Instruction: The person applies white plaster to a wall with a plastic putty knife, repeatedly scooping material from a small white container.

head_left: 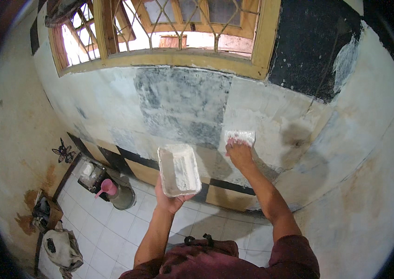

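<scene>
On my feed, the right hand [240,152] sits at three o'clock, its fingers grasping a pale scraper [248,136]; the blade looks laid against the wall [276,104], though I can't confirm contact. At half past six, the left hand [167,199] supports a white tray [167,172], thumb along its left side, fingers curled beneath. White paste [187,173] streaks the inside; I can't tell how deep it lies.

I judge the coating well under way but unfinished. Pale covering spreads over much of the wall below the window [178,58], from nine round to three o'clock. The dark patch [183,95] at twelve shows through a thin, cloudy layer, so I count it part done. Towards two o'clock, the black panel [311,53] is mostly bare, with a pale smear near its right edge. Low down, the black-and-tan band [229,197] at five o'clock looks uncoated.
</scene>
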Available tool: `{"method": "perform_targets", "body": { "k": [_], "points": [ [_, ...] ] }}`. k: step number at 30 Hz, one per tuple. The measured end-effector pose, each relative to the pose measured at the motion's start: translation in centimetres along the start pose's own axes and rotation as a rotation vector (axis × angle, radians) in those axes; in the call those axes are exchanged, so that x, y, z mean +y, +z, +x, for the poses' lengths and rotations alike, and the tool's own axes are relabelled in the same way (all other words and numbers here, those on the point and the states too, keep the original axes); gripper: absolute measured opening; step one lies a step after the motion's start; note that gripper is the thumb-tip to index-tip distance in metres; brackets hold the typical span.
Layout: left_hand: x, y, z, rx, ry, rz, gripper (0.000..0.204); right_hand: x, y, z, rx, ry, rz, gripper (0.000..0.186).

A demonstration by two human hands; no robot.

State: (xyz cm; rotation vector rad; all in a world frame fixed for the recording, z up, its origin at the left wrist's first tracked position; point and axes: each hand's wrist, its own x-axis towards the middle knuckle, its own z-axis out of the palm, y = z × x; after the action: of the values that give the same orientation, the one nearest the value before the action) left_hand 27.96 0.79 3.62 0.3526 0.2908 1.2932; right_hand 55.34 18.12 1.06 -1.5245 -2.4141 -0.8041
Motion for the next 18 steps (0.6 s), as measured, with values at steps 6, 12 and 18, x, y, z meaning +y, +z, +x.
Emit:
{"method": "perform_targets", "body": {
  "k": [6,12,18],
  "points": [
    [-0.2,-0.4,0.3,-0.028,-0.059,0.018,0.07,5.0,-9.2,-2.8,0.35,0.214,0.213,0.042],
    [-1.4,0.8,0.9,-0.007,-0.117,0.013,0.069,11.1,-12.7,1.2,0.464,0.185,0.013,0.032],
    [-0.6,0.6,0.2,0.007,-0.08,0.031,0.067,4.5,-3.6,-2.6,0.036,0.047,0.108,0.038]
  ]
}}
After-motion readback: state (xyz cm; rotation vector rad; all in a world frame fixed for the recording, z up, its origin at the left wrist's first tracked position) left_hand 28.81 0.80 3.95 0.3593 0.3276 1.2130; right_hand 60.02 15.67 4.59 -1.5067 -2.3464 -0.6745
